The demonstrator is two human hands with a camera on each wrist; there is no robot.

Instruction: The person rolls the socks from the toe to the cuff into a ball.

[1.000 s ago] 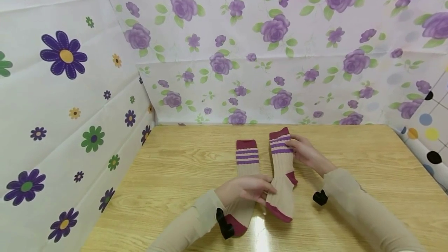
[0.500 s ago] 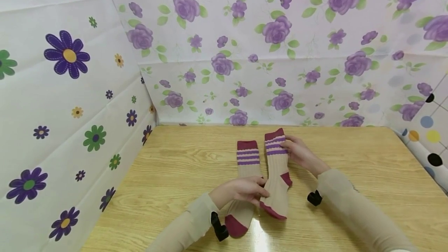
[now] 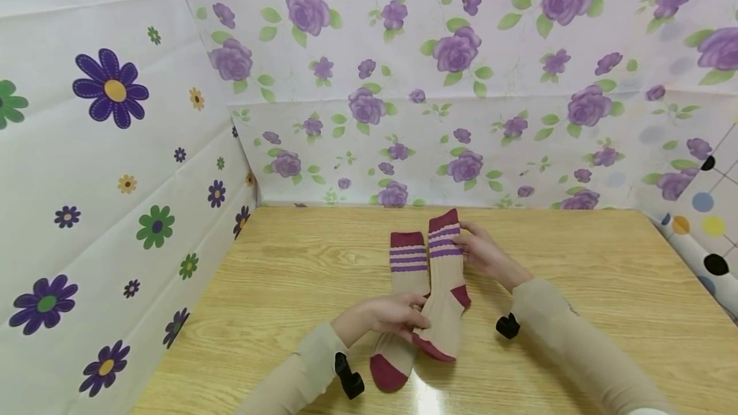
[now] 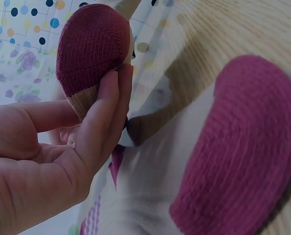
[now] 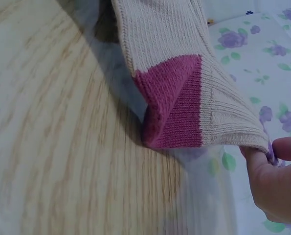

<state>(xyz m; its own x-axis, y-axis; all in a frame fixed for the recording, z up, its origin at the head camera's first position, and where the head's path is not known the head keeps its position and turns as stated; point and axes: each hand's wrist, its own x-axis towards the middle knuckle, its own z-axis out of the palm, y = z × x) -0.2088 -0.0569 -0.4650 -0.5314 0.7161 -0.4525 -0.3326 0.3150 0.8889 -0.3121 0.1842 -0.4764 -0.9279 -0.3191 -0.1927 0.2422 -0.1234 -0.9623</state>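
- The raised ribbed sock point(image 3: 446, 277), cream with purple stripes and burgundy trim, has moved leftward over the last second. It is held over the table, between the two hands, slightly tilted, its toe end towards the person.
- For the work in hand, I judge that this brings the pair closer together: the gap at the striped ends has narrowed to a sliver, and the foot now overlaps its mate in the head view.
- Its burgundy heel point(image 5: 177, 105) sags between the two holds; whether it touches the wood is unclear.
- The left hand point(image 3: 392, 314) pinches near the burgundy toe point(image 4: 94, 44), thumb on one side and fingers on the other, and has travelled left with it.
- The right hand point(image 3: 487, 255) pinches the edge of the striped band, thumb against finger; it has shifted the same way.
- The flat ribbed sock point(image 3: 410, 282), a matching one, has stayed put on the wood-grain table point(image 3: 300, 280), partly hidden beneath the left hand.
- Farther out, black wrist mounts sit at the left cuff point(image 3: 348, 376) and right cuff point(image 3: 508, 326), and a purple-rose sheet point(image 3: 519, 50) hangs behind.
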